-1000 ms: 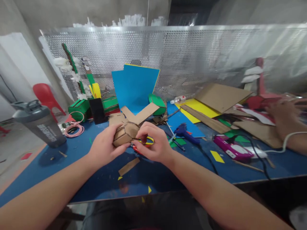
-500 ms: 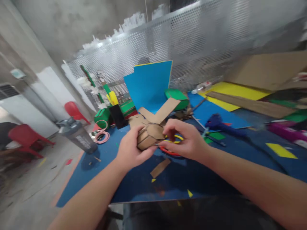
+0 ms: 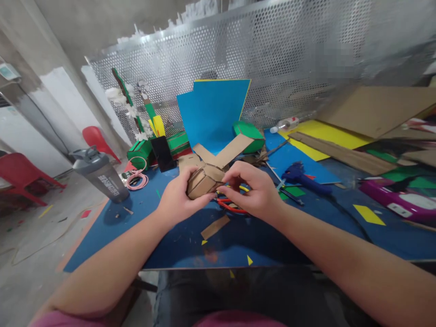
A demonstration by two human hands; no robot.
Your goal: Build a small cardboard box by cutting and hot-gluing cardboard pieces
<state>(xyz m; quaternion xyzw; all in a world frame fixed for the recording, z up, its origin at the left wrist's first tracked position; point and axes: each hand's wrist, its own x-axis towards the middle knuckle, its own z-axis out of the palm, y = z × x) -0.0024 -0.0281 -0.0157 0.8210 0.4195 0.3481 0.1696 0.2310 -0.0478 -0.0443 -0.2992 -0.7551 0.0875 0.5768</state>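
Cardboard ball (image 3: 201,180) is sitting at frame centre in the head view, held just above the blue table (image 3: 163,245). I'm seeing the left hand (image 3: 175,202) cupping it from the left, w/ the right hand (image 3: 255,193) pinching its right edge btwn fingertips. Scissors (image 3: 233,209) are showing under the right hand; can't tell if they're touching. Glue gun (image 3: 301,175) is lying right of centre.

The faceted ball (image 3: 203,180) is matt brown cardboard with raw creased edges, and the strip (image 3: 215,227) lying nearby looks the same. The table (image 3: 170,245) top is smooth, slightly glossy blue. Behind stand a shiny perforated metal screen (image 3: 279,59) and a grey plastic shaker bottle (image 3: 101,175).
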